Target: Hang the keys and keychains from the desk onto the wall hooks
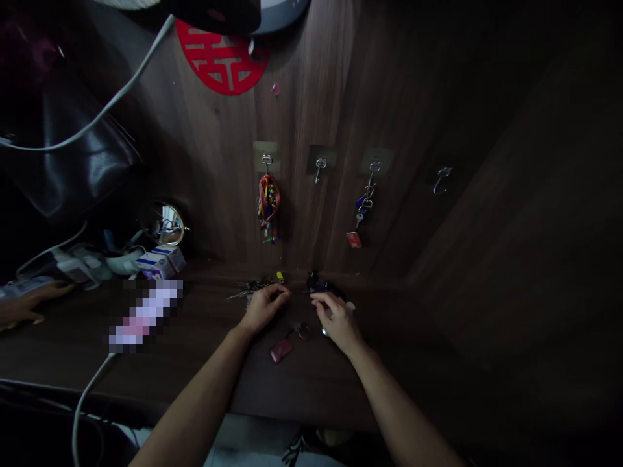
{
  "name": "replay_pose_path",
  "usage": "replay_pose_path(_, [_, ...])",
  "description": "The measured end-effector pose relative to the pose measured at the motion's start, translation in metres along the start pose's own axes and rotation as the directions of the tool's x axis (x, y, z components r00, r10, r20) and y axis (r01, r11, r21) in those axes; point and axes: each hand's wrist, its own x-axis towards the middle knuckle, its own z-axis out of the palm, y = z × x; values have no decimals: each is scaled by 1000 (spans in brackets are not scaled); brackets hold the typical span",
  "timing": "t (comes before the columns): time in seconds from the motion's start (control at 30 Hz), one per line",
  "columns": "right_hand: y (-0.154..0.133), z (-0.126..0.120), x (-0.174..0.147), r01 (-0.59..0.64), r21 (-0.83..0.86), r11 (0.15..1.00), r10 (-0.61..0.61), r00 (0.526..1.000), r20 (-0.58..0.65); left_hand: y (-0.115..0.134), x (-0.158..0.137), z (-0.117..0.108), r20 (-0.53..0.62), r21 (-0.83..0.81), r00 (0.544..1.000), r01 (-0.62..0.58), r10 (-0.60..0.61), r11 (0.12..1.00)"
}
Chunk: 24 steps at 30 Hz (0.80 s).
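Fingers of left hand (263, 306), right hand (339, 322): curled, grip unclear. Key bunch (251, 286), near back edge of shelf (204, 353): likely stiff, jangling. Red fob (281, 350), nearer front edge: probably light, slick; hold by ring (308, 333).

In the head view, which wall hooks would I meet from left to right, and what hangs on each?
First hook with a multicoloured bundle, bare second hook, third hook with a key and a red tag, bare fourth hook.

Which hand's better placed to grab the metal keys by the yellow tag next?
Likely left: the left hand is right beside the metal keys, while the right hand is farther over, nearer the dark bunch.
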Motion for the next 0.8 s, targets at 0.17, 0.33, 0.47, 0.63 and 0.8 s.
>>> replay_pose_path(0.17, [-22, -8, -1, 195, -72, 978, -180, 967, 182, -2, -1, -6, -34, 112, 999, -26, 30, 993])
replay_pose_path(0.33, [-40, -13, -1, 245, -90, 965, -194, 904, 381, -6, -1, -6, -32, 139, 998, -43, 47, 989])
replay_pose_path(0.47, [-33, -10, -3, 207, -141, 968, -138, 911, 387, -5, -2, -6, -25, 150, 999, -36, 40, 988])
replay_pose_path(0.63, [-14, 0, -1, 126, -80, 989, -100, 957, 271, 0, -3, -7, 38, 167, 999, -30, 24, 986])
replay_pose_path(0.8, [-10, 6, 3, -51, -27, 998, 55, 988, 141, 4, -5, -3, 116, 129, 990, -97, 82, 987])
